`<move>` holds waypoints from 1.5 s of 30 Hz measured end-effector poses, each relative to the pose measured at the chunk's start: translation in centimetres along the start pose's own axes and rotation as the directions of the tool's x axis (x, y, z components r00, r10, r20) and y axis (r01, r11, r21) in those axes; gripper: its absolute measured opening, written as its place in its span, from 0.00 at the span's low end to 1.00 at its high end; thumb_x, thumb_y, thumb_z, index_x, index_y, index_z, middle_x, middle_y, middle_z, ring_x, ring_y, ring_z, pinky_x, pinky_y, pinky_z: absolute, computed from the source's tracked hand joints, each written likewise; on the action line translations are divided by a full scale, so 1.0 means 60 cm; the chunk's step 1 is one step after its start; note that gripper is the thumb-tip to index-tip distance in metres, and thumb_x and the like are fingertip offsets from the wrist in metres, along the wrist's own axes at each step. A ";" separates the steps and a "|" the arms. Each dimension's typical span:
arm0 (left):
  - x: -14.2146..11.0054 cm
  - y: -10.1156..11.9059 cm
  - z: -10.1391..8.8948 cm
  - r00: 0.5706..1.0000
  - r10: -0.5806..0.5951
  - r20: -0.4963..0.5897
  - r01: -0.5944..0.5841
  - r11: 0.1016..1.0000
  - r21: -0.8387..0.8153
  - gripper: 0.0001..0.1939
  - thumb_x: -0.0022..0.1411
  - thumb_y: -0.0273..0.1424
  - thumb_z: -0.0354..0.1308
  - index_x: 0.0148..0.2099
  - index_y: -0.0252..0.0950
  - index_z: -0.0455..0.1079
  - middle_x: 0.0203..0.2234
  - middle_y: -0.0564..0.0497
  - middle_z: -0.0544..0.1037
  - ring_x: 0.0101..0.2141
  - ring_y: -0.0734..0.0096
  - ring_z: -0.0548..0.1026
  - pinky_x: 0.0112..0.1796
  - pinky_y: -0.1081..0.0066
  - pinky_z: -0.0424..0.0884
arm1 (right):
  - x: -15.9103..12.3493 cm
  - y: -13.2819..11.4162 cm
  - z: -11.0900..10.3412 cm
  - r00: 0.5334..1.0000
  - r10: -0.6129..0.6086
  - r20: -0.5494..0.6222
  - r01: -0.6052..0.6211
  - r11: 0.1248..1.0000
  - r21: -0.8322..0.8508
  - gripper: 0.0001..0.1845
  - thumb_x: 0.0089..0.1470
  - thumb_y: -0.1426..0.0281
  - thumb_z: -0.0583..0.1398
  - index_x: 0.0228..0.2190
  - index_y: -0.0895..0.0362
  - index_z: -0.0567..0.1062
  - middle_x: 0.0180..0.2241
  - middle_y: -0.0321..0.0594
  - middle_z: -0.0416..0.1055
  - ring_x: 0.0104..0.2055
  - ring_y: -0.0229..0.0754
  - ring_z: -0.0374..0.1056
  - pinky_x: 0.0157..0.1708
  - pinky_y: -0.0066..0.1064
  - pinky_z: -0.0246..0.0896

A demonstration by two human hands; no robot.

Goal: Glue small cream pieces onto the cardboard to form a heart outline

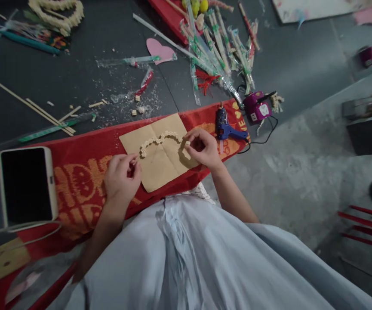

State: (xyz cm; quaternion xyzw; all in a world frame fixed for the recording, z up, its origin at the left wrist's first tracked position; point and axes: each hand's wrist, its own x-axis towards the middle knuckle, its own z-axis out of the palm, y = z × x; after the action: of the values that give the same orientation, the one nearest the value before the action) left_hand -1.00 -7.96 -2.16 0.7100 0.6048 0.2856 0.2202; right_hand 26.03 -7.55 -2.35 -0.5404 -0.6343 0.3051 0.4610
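Observation:
A wavy strip of small cream-coloured pieces [160,139] lies over a creased sheet of brown paper [160,172]. My right hand [205,148] pinches the strip's right end between thumb and fingertips, and a dark curved shadow falls on the paper beneath. Near the strip's left end, my left hand [121,175] is closed with its fingertips together at the paper's edge; what they hold is too small to tell. To the right of my right hand lies a blue glue gun [227,127]. Under the paper spreads a red cloth with orange lettering [82,189].
A tablet [26,185] lies at the left on the cloth. Thin wooden sticks [40,112] and crumbs are scattered beyond. Several plastic-wrapped sticks [221,47] pile up at the back, near a pink paper heart [160,51]. A purple device [257,106] with a black cord sits at the table edge.

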 end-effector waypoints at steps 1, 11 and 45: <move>0.001 0.000 0.000 1.000 0.001 0.007 -0.001 1.000 0.006 0.13 0.61 0.33 0.56 0.46 0.38 0.75 0.35 0.49 0.73 0.28 0.74 0.69 0.31 0.73 0.68 | 0.000 -0.001 0.000 1.000 0.002 0.005 -0.002 1.000 0.002 0.09 0.51 0.67 0.64 0.30 0.54 0.67 0.36 0.39 0.74 0.27 0.33 0.61 0.25 0.27 0.55; 0.009 -0.003 0.004 0.999 0.038 -0.022 -0.038 0.999 0.029 0.11 0.59 0.36 0.62 0.44 0.38 0.76 0.29 0.52 0.74 0.22 0.78 0.63 0.26 0.73 0.65 | -0.003 -0.003 -0.005 0.996 0.072 0.048 -0.068 0.994 -0.081 0.08 0.52 0.67 0.63 0.31 0.54 0.68 0.37 0.40 0.77 0.29 0.34 0.67 0.26 0.27 0.60; 0.007 0.006 0.005 1.000 0.004 0.017 -0.007 0.983 0.185 0.07 0.62 0.38 0.59 0.38 0.45 0.78 0.31 0.50 0.77 0.32 0.69 0.75 0.33 0.68 0.70 | -0.009 0.002 -0.008 0.992 0.089 0.091 -0.082 0.994 -0.068 0.07 0.53 0.66 0.63 0.32 0.53 0.69 0.40 0.40 0.78 0.25 0.32 0.64 0.25 0.29 0.61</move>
State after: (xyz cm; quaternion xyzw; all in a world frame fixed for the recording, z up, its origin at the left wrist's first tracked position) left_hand -0.49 -7.59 -2.10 0.7315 0.6248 0.2229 0.1575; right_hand 26.52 -8.10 -2.38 -0.5667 -0.6411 0.3291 0.3995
